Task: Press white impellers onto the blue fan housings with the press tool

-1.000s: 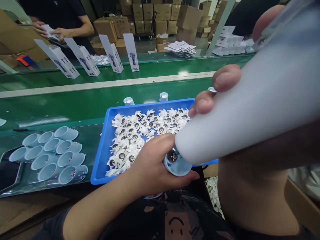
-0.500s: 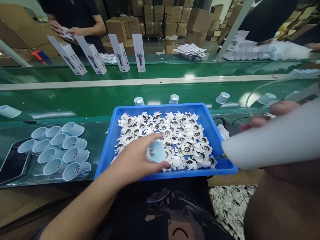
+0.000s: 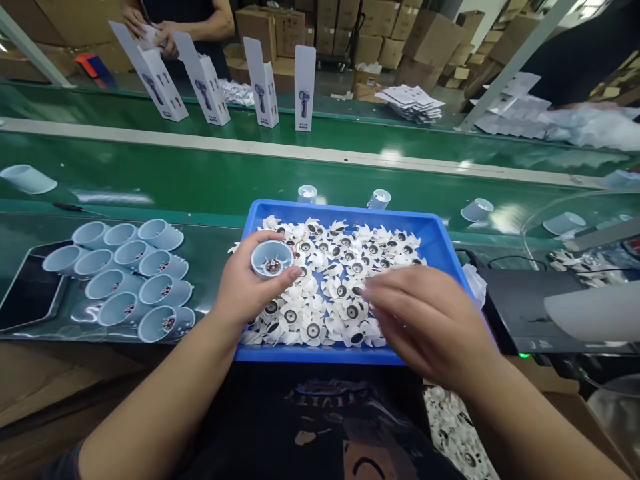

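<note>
My left hand is closed round a pale blue cup-shaped housing with a small motor inside, held mouth up over the left part of a blue tray. The tray is full of several white fan impellers. My right hand hovers over the tray's near right part with fingers stretched toward the impellers and blurred by motion; nothing shows in it. A white cone-shaped tool lies at the right on a dark machine.
Several pale blue housings lie grouped on the left beside a black phone. More housings stand on the green conveyor behind the tray. White product boxes stand on the far side, where another person's hands work. Loose impellers sit by my lap.
My right hand has let go of the white cone tool, which now rests at the right, and has come over the tray. My left hand lifted the housing up and leftward.
</note>
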`<state>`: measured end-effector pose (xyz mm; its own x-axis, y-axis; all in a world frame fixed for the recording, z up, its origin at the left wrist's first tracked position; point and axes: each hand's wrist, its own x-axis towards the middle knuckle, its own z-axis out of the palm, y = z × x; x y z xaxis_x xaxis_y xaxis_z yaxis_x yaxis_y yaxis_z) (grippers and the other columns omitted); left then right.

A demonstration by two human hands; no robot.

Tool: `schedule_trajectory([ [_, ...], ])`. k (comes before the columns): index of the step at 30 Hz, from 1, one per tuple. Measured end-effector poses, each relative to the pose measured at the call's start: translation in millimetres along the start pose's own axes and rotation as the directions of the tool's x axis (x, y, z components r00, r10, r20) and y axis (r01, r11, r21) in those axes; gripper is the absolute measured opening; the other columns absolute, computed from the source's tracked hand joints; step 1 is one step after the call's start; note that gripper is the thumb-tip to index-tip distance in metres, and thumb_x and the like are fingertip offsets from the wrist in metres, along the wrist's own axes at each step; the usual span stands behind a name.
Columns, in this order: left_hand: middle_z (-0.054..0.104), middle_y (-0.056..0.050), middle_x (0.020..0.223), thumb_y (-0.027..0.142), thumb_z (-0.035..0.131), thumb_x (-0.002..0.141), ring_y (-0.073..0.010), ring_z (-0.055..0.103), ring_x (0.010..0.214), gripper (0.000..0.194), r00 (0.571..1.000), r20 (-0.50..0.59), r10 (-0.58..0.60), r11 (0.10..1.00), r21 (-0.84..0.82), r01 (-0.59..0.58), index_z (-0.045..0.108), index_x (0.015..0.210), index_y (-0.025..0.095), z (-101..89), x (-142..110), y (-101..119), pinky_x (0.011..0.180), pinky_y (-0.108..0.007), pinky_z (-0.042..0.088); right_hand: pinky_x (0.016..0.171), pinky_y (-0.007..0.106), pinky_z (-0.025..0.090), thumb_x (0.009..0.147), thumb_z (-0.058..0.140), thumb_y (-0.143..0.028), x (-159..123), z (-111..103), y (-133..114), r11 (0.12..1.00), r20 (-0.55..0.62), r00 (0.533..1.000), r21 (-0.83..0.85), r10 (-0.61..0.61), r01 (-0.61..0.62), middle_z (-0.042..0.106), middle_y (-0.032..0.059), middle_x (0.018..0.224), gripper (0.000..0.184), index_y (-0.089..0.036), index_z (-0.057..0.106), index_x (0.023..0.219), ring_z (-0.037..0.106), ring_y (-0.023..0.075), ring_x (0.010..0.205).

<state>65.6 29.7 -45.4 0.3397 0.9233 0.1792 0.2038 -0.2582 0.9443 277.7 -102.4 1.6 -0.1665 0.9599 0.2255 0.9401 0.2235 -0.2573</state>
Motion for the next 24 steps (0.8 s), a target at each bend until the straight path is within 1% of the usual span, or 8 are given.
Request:
schedule_trajectory([
  [2, 0.069, -0.004, 0.091, 0.048, 0.079, 0.064, -0.0229, 0.065, 0.080, 0.052, 1.000, -0.004, 0.000, 1.000, -0.016, -0.001, 0.058, 0.105, 0.023, -2.2, -1.5, -2.0, 0.074, -0.035, 0.052, 0.095, 0.038, 0.047, 0.099, 0.044, -0.021, 36.5, 19.7, -3.4, 0.992, 0.185, 0.982, -0.128, 0.028, -0.004, 0.061, 0.0059, 0.121, 0.025, -0.023, 0.065, 0.113, 0.057, 0.0218, 0.110],
  [4, 0.068, -0.004, 0.091, 0.048, 0.079, 0.064, -0.0226, 0.065, 0.079, 0.055, 1.000, -0.010, 0.001, 1.000, -0.019, -0.001, 0.056, 0.107, 0.023, -3.8, -3.0, -4.5, 0.073, -0.035, 0.051, 0.089, 0.040, 0.050, 0.098, 0.047, -0.019, 70.2, 41.0, -5.5, 0.978, 0.283, 0.955, -0.206, 0.085, -0.026, 0.063, 0.0086, 0.113, 0.021, -0.018, 0.066, 0.106, 0.060, 0.0230, 0.102],
  [7, 0.066, -0.005, 0.099, 0.043, 0.081, 0.060, -0.0225, 0.064, 0.084, 0.060, 0.998, -0.053, 0.016, 1.000, 0.010, -0.015, 0.053, 0.110, 0.023, -4.3, -4.3, -6.3, 0.076, -0.036, 0.051, 0.086, 0.041, 0.053, 0.097, 0.055, -0.023, 101.9, 67.6, -11.2, 0.954, 0.363, 0.911, -0.286, 0.197, -0.092, 0.063, 0.0080, 0.103, 0.015, -0.012, 0.064, 0.103, 0.062, 0.0204, 0.095],
  [10, 0.064, -0.005, 0.105, 0.037, 0.084, 0.056, -0.0228, 0.063, 0.089, 0.063, 0.996, -0.090, 0.020, 0.999, 0.026, -0.018, 0.051, 0.107, 0.022, -3.8, -4.7, -5.0, 0.078, -0.036, 0.051, 0.091, 0.042, 0.051, 0.096, 0.059, -0.028, 111.9, 82.2, -18.0, 0.933, 0.382, 0.873, -0.308, 0.303, -0.189, 0.061, 0.0080, 0.110, 0.020, -0.012, 0.062, 0.107, 0.060, 0.0201, 0.101],
  [14, 0.066, -0.003, 0.101, 0.033, 0.082, 0.061, -0.0231, 0.064, 0.090, 0.051, 0.998, -0.048, 0.043, 0.999, -0.024, -0.044, 0.054, 0.102, 0.022, -5.2, -6.0, -1.2, 0.080, -0.036, 0.051, 0.098, 0.047, 0.046, 0.094, 0.062, -0.028, 111.4, 82.7, -15.0, 0.911, 0.355, 0.840, -0.177, 0.411, -0.371, 0.058, 0.0089, 0.114, 0.021, -0.012, 0.061, 0.107, 0.056, 0.0233, 0.109],
  [17, 0.065, -0.006, 0.118, 0.034, 0.078, 0.068, -0.0257, 0.063, 0.106, 0.048, 0.991, -0.004, 0.134, 0.982, -0.134, -0.133, 0.058, 0.110, 0.023, -8.1, -10.4, 0.5, 0.090, -0.038, 0.049, 0.100, 0.048, 0.043, 0.092, 0.060, -0.028, 99.2, 67.8, -4.7, 0.875, 0.309, 0.854, 0.111, 0.419, -0.470, 0.056, 0.0098, 0.115, 0.022, -0.013, 0.058, 0.108, 0.054, 0.0238, 0.109],
  [20, 0.064, -0.007, 0.121, 0.031, 0.072, 0.073, -0.0246, 0.063, 0.107, 0.055, 0.976, 0.021, 0.218, 0.967, -0.137, -0.213, 0.052, 0.123, 0.024, -10.1, -18.7, 2.5, 0.092, -0.038, 0.049, 0.092, 0.041, 0.048, 0.091, 0.047, -0.040, 72.7, 45.9, 0.0, 0.711, 0.296, 0.883, 0.524, 0.364, -0.469, 0.056, 0.0085, 0.107, 0.030, -0.017, 0.049, 0.111, 0.059, 0.0185, 0.092],
  [24, 0.065, -0.007, 0.115, 0.028, 0.075, 0.069, -0.0238, 0.065, 0.097, 0.066, 0.953, 0.118, 0.278, 0.953, 0.091, -0.289, 0.045, 0.127, 0.023, -8.0, -28.9, 9.4, 0.086, -0.038, 0.050, 0.070, 0.032, 0.053, 0.079, 0.047, -0.064, 34.9, 27.9, -9.7, 0.297, 0.338, 0.897, 0.859, 0.283, -0.417, 0.053, 0.0021, 0.082, 0.049, -0.022, 0.042, 0.102, 0.057, 0.0142, 0.069],
])
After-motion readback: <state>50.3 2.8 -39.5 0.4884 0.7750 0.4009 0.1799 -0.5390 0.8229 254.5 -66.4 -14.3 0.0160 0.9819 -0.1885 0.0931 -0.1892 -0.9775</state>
